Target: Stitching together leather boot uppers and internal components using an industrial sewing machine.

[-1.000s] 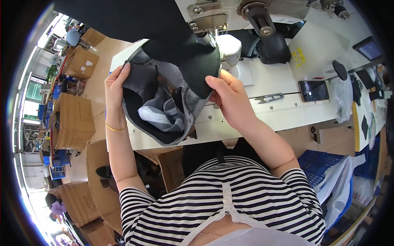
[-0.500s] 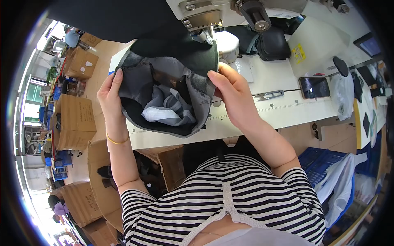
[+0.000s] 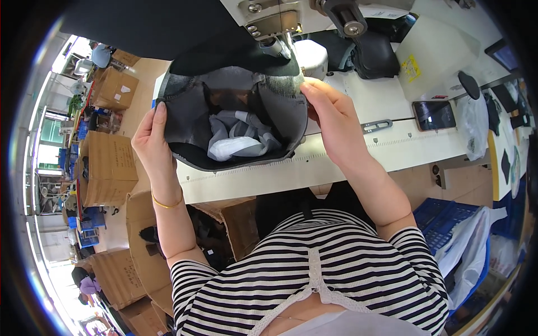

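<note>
A dark grey and black fabric pouch is spread with its mouth facing me, its far edge at the needle area of a sewing machine. Inside it lies a crumpled bundle of grey and white cloth. My left hand pinches the pouch's left edge, thumb on top. At the right edge, just in front of the machine's needle area, my right hand grips the fabric between thumb and fingers. Part of a pair of thread snips shows beside my right wrist.
On the white table lie a phone and, behind the machine, black folded pieces. A clear plastic bag hangs at the right. Cardboard boxes stand left; a blue crate sits low at the right.
The pouch has turned and its mouth is stretched wider, its right side pulled rightward. My right hand has moved right and slightly away from me, now covering part of the snips.
</note>
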A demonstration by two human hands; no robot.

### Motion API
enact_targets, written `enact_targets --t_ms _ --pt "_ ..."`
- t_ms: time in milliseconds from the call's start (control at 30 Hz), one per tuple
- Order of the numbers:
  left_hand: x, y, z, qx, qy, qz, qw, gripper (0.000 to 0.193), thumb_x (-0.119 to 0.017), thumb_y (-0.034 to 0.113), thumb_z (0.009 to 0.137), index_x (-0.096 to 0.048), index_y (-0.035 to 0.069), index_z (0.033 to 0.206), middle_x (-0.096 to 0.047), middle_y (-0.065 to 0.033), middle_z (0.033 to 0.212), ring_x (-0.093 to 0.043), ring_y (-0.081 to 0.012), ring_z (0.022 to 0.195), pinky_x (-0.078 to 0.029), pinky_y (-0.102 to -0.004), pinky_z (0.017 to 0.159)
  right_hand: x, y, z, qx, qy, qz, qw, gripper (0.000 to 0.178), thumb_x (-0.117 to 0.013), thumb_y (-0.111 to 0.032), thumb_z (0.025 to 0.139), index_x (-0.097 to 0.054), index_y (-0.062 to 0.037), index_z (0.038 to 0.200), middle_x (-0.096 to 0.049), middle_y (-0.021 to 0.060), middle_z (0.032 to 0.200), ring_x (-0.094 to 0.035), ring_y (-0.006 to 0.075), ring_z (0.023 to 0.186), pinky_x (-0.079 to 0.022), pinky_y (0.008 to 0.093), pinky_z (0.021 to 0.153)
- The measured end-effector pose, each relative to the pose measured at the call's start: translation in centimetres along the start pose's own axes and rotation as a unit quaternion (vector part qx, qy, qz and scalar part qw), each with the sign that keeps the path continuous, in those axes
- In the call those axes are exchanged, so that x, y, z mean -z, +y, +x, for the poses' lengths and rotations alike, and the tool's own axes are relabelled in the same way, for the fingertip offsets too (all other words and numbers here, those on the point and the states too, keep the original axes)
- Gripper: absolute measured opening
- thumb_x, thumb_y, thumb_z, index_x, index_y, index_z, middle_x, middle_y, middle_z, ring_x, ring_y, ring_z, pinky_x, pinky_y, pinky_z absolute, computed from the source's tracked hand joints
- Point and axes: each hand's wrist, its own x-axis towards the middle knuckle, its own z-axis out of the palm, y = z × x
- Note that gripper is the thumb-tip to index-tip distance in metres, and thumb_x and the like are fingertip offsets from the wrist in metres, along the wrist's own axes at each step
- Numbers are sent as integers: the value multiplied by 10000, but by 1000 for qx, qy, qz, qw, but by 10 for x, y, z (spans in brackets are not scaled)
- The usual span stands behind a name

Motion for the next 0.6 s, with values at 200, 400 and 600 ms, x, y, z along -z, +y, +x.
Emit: enact_targets --t_ms 200,400,600 --pt "0 -7 7 -12 -10 -25 1000 224 -669 103 864 -667 -80 994 -661 -49 864 -576 -70 769 -444 -177 720 5 7 7 25 0 -19 1000 301 -461 -237 973 -615 -13 1102 -605 -27 952 -520 24 844 -402 190 769" --pt "1 -13 11 -24 -15 -33 999 217 -677 92 855 -669 -81 985 -664 -57 866 -581 -76 773 -448 -178 724 3 5 2 37 4 -15 999 315 -460 -225 975 -595 10 1136 -617 20 1033 -556 68 941 -440 242 871" --pt "1 -13 9 -25 -13 -26 999 200 -641 90 876 -670 -73 987 -678 -72 887 -606 -88 789 -463 -190 727 0 7 -2 52 42 -40 997 302 -496 -215 965 -584 42 1096 -552 -26 813 -506 40 784 -437 207 739"
